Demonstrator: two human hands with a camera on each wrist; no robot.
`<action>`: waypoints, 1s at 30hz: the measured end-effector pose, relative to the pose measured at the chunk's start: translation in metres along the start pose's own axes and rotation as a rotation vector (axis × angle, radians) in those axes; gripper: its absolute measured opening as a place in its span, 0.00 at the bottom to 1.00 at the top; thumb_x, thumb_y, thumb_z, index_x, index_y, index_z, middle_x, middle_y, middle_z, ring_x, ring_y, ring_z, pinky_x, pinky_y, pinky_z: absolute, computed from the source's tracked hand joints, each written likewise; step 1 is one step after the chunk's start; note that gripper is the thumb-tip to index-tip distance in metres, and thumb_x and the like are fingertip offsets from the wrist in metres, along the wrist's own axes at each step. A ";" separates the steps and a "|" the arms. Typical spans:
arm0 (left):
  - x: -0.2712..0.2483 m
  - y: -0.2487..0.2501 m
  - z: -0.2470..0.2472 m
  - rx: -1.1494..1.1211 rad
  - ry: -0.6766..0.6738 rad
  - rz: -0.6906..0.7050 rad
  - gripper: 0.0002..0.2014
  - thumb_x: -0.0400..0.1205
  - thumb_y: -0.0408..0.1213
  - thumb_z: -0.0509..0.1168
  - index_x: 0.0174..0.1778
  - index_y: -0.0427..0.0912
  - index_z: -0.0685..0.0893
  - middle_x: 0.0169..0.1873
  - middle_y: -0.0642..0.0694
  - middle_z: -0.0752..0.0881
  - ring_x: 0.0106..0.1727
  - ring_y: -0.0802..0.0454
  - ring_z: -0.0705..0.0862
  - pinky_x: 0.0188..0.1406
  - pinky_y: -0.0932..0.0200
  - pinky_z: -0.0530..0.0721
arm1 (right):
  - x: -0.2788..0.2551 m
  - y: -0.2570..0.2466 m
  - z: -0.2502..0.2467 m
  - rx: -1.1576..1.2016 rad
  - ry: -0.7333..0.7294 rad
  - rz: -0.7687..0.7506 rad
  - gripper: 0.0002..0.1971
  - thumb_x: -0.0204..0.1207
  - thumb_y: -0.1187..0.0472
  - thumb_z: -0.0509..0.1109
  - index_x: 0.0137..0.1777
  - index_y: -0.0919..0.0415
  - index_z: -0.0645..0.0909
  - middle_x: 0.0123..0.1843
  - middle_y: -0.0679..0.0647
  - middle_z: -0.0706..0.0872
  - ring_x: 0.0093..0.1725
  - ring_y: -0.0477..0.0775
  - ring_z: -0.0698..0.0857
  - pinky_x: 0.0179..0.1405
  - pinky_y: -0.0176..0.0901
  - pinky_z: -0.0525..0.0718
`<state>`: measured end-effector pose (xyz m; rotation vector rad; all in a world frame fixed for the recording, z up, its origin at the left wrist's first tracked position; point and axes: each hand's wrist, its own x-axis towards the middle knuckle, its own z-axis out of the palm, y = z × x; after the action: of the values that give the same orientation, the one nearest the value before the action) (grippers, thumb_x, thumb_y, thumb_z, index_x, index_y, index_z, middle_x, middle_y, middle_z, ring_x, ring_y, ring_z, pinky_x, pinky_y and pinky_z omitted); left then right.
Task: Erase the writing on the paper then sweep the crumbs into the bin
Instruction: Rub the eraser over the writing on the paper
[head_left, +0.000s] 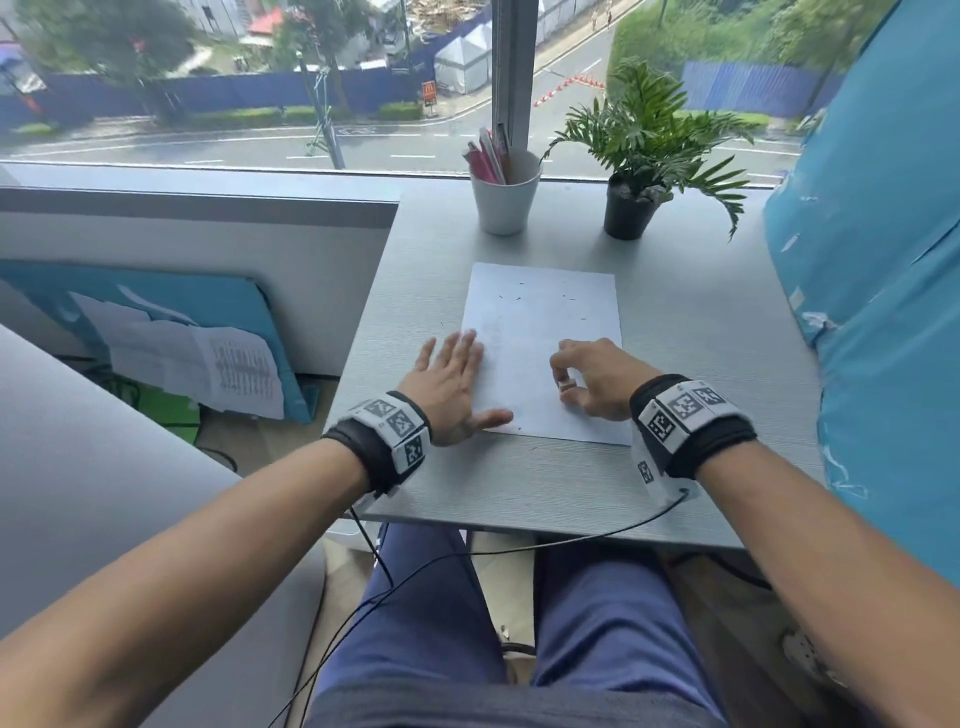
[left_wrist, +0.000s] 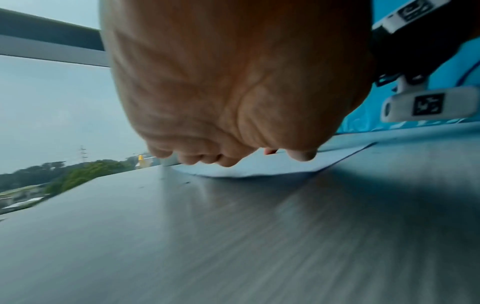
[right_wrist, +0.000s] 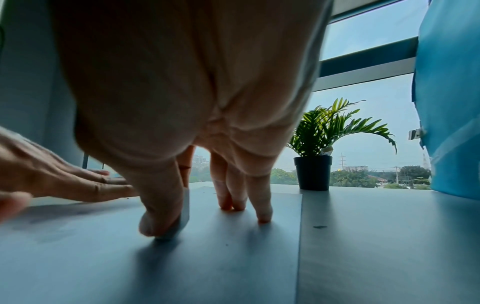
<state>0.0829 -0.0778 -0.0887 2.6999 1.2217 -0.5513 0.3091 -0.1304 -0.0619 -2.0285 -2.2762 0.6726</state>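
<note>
A white sheet of paper (head_left: 540, 332) lies flat on the grey desk (head_left: 691, 374), with a few dark eraser crumbs (head_left: 519, 299) scattered over its far half. My left hand (head_left: 452, 384) lies flat with fingers spread, pressing the paper's left edge (left_wrist: 249, 172). My right hand (head_left: 587, 379) pinches a small white eraser (head_left: 566, 384) between thumb and forefinger. In the right wrist view the eraser (right_wrist: 185, 214) stands on end with its lower tip touching the paper (right_wrist: 182, 267). No writing is readable on the sheet. No bin shows in any view.
A white cup (head_left: 504, 200) with pink pens and a potted plant (head_left: 631, 208) stand at the desk's far edge by the window. A blue cover (head_left: 883, 312) hangs on the right. A low partition (head_left: 208, 218) borders the left side; a cable (head_left: 519, 551) runs below the desk.
</note>
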 end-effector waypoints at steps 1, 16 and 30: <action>0.000 0.010 0.000 -0.009 0.017 0.093 0.51 0.79 0.75 0.41 0.86 0.40 0.34 0.85 0.44 0.31 0.86 0.46 0.31 0.84 0.41 0.34 | 0.000 0.002 -0.001 -0.001 -0.008 -0.006 0.07 0.76 0.63 0.70 0.40 0.52 0.76 0.52 0.50 0.80 0.54 0.57 0.79 0.52 0.49 0.77; 0.015 -0.027 -0.012 -0.149 -0.031 0.015 0.56 0.77 0.75 0.55 0.87 0.42 0.35 0.86 0.45 0.33 0.86 0.47 0.33 0.82 0.38 0.31 | -0.002 0.017 -0.010 0.021 -0.061 -0.035 0.04 0.75 0.61 0.73 0.40 0.54 0.82 0.77 0.53 0.76 0.75 0.58 0.74 0.74 0.54 0.70; 0.031 0.027 -0.022 -0.164 0.193 0.278 0.43 0.70 0.67 0.73 0.78 0.48 0.72 0.77 0.44 0.70 0.74 0.44 0.71 0.76 0.45 0.70 | -0.021 0.012 0.004 0.117 0.311 0.284 0.07 0.68 0.60 0.78 0.45 0.60 0.89 0.49 0.55 0.89 0.54 0.58 0.84 0.55 0.47 0.84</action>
<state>0.1279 -0.0684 -0.0809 2.7629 0.8605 -0.1507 0.3228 -0.1509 -0.0634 -2.2375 -1.7617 0.4462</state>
